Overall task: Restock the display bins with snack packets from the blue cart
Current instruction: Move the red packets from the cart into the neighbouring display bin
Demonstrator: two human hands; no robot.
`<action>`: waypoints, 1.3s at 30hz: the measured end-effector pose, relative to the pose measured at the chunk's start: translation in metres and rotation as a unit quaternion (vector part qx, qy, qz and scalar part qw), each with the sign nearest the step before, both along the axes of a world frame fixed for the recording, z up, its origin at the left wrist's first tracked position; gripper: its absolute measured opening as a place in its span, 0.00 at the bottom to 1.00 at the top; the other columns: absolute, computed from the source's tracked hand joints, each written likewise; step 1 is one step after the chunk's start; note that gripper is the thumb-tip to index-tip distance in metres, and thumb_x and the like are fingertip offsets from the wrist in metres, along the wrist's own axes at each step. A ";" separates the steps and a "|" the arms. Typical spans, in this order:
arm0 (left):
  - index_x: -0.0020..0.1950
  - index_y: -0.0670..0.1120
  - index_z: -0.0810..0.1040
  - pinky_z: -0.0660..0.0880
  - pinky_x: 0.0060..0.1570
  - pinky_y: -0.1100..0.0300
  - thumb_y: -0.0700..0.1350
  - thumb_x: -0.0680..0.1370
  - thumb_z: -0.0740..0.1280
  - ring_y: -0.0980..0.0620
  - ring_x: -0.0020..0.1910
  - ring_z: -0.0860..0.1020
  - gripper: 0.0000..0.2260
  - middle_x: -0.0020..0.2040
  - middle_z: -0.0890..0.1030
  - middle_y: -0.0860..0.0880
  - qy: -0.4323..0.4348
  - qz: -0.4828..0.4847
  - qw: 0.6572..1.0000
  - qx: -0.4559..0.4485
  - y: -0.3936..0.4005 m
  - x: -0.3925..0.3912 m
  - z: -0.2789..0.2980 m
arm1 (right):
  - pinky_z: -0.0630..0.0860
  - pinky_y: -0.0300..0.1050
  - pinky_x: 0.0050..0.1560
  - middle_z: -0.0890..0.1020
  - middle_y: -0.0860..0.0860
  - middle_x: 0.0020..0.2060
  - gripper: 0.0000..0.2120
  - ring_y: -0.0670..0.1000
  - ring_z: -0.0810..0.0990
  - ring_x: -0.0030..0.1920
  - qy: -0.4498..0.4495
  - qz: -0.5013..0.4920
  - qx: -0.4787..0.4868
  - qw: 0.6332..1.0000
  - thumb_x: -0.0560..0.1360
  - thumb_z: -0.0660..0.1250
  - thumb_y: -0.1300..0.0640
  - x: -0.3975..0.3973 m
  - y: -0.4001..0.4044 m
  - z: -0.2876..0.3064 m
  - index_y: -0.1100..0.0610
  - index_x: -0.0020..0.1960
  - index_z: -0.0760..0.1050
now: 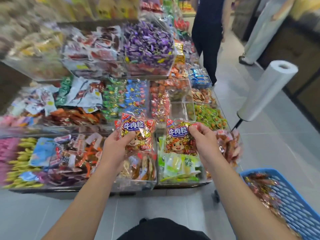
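2 beef-cube packets, upright, long axes toward 12 o'clock, held over the bins (pixel 136 183). Left hand (pixel 115 147) clasps left packet (pixel 136 131) at its 7 o'clock corner; right hand (pixel 203 140) clasps right packet (pixel 180 138) at its 3 o'clock edge. Cart (pixel 285 201) at 4 o'clock.

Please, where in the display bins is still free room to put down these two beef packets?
One free patch: the clear bin, mostly bare, between the red candies and green candies. Everywhere else is crowded, including the bins under the left hand and right hand.
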State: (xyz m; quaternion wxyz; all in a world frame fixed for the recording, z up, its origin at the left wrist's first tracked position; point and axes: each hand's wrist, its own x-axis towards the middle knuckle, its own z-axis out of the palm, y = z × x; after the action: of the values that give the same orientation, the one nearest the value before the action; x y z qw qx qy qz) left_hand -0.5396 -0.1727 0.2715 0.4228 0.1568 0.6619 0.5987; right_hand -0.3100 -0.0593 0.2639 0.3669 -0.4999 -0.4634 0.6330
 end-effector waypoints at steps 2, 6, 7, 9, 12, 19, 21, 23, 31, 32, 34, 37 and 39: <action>0.60 0.45 0.76 0.81 0.38 0.56 0.47 0.76 0.74 0.46 0.51 0.83 0.15 0.52 0.83 0.46 -0.006 0.009 1.000 -0.002 0.004 -0.025 0.004 | 0.79 0.65 0.54 0.86 0.57 0.47 0.08 0.58 0.84 0.50 -0.011 -0.006 -0.004 1.000 0.77 0.67 0.52 -0.022 0.003 0.006 0.55 0.45 0.80; 0.74 0.41 0.68 0.82 0.40 0.53 0.49 0.75 0.75 0.44 0.57 0.81 0.31 0.61 0.80 0.43 -0.012 0.004 1.000 -0.002 0.016 -0.056 0.009 | 0.80 0.65 0.52 0.86 0.56 0.46 0.08 0.57 0.85 0.48 -0.017 -0.009 -0.002 1.000 0.78 0.67 0.52 -0.050 0.010 0.015 0.56 0.46 0.80; 0.76 0.42 0.66 0.83 0.41 0.53 0.49 0.74 0.75 0.44 0.58 0.80 0.34 0.64 0.78 0.44 -0.016 0.001 1.000 -0.003 0.021 -0.060 0.009 | 0.81 0.65 0.51 0.86 0.56 0.45 0.08 0.57 0.85 0.47 -0.017 -0.010 0.000 1.000 0.78 0.67 0.53 -0.055 0.013 0.016 0.56 0.46 0.80; 0.79 0.44 0.61 0.83 0.43 0.52 0.50 0.74 0.76 0.44 0.61 0.79 0.39 0.69 0.74 0.43 -0.025 -0.006 1.000 -0.006 0.031 -0.065 0.010 | 0.81 0.64 0.51 0.86 0.56 0.45 0.08 0.56 0.86 0.46 -0.020 -0.011 0.006 1.000 0.78 0.67 0.53 -0.061 0.021 0.017 0.56 0.47 0.80; 0.80 0.45 0.60 0.83 0.43 0.51 0.49 0.74 0.75 0.45 0.60 0.79 0.39 0.67 0.74 0.44 -0.029 -0.008 1.000 -0.008 0.050 -0.067 0.009 | 0.80 0.64 0.53 0.85 0.58 0.46 0.09 0.59 0.84 0.49 -0.033 -0.006 0.026 0.999 0.78 0.67 0.53 -0.064 0.039 0.015 0.58 0.46 0.79; 0.77 0.43 0.64 0.83 0.52 0.47 0.52 0.73 0.76 0.43 0.62 0.79 0.37 0.69 0.76 0.42 -0.015 -0.018 0.999 -0.028 0.101 -0.070 -0.008 | 0.82 0.41 0.40 0.86 0.49 0.42 0.05 0.46 0.84 0.41 -0.043 -0.014 0.054 0.997 0.78 0.69 0.54 -0.057 0.101 0.000 0.51 0.44 0.82; 0.76 0.41 0.66 0.83 0.45 0.51 0.51 0.73 0.75 0.42 0.60 0.80 0.35 0.67 0.76 0.41 -0.012 -0.015 0.999 -0.031 0.115 -0.070 -0.013 | 0.82 0.45 0.43 0.86 0.51 0.43 0.04 0.50 0.84 0.43 -0.054 -0.027 0.054 0.997 0.78 0.69 0.54 -0.055 0.122 -0.006 0.53 0.47 0.81; 0.72 0.38 0.70 0.83 0.44 0.52 0.51 0.73 0.75 0.40 0.59 0.80 0.32 0.65 0.78 0.38 -0.010 -0.008 0.999 -0.036 0.129 -0.071 -0.019 | 0.79 0.37 0.36 0.85 0.51 0.41 0.04 0.49 0.83 0.40 -0.064 -0.040 0.061 0.995 0.78 0.68 0.56 -0.052 0.143 -0.013 0.55 0.47 0.80; 0.74 0.41 0.69 0.71 0.67 0.34 0.60 0.62 0.77 0.37 0.70 0.73 0.45 0.71 0.74 0.39 0.007 -0.001 0.998 -0.060 0.171 -0.077 -0.020 | 0.82 0.54 0.52 0.86 0.48 0.43 0.06 0.51 0.85 0.46 -0.073 -0.063 0.034 0.995 0.76 0.71 0.59 -0.059 0.224 -0.030 0.49 0.44 0.83; 0.75 0.41 0.68 0.71 0.67 0.34 0.60 0.62 0.77 0.37 0.70 0.73 0.46 0.72 0.73 0.39 0.004 0.002 0.998 -0.064 0.176 -0.080 -0.021 | 0.82 0.54 0.51 0.86 0.46 0.42 0.07 0.50 0.86 0.46 -0.084 -0.062 0.041 0.994 0.75 0.72 0.59 -0.063 0.232 -0.034 0.47 0.43 0.83; 0.75 0.42 0.68 0.70 0.68 0.34 0.61 0.61 0.78 0.37 0.71 0.72 0.47 0.73 0.73 0.39 -0.004 0.006 0.998 -0.068 0.186 -0.087 -0.025 | 0.82 0.55 0.52 0.86 0.43 0.43 0.07 0.49 0.85 0.47 -0.100 -0.071 0.040 0.992 0.74 0.73 0.57 -0.073 0.249 -0.045 0.45 0.45 0.83; 0.75 0.41 0.68 0.70 0.68 0.33 0.64 0.56 0.79 0.35 0.71 0.72 0.53 0.72 0.73 0.38 -0.007 0.011 0.997 -0.079 0.202 -0.095 -0.026 | 0.79 0.55 0.59 0.84 0.44 0.50 0.13 0.49 0.82 0.53 -0.161 -0.100 0.055 0.980 0.73 0.74 0.55 -0.087 0.273 -0.063 0.52 0.58 0.82; 0.75 0.41 0.67 0.71 0.66 0.32 0.64 0.54 0.79 0.35 0.70 0.73 0.55 0.73 0.72 0.37 -0.017 0.015 0.996 -0.083 0.213 -0.101 -0.029 | 0.76 0.52 0.61 0.81 0.43 0.48 0.14 0.49 0.80 0.54 -0.216 -0.111 0.094 0.965 0.73 0.74 0.54 -0.097 0.290 -0.074 0.54 0.58 0.82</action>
State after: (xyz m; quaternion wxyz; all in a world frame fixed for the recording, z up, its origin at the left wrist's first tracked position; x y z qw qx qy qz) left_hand -0.6408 0.0401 0.2425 0.4360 0.1009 0.7047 0.5506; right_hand -0.4071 0.2304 0.1896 0.3713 -0.6370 -0.5303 0.4186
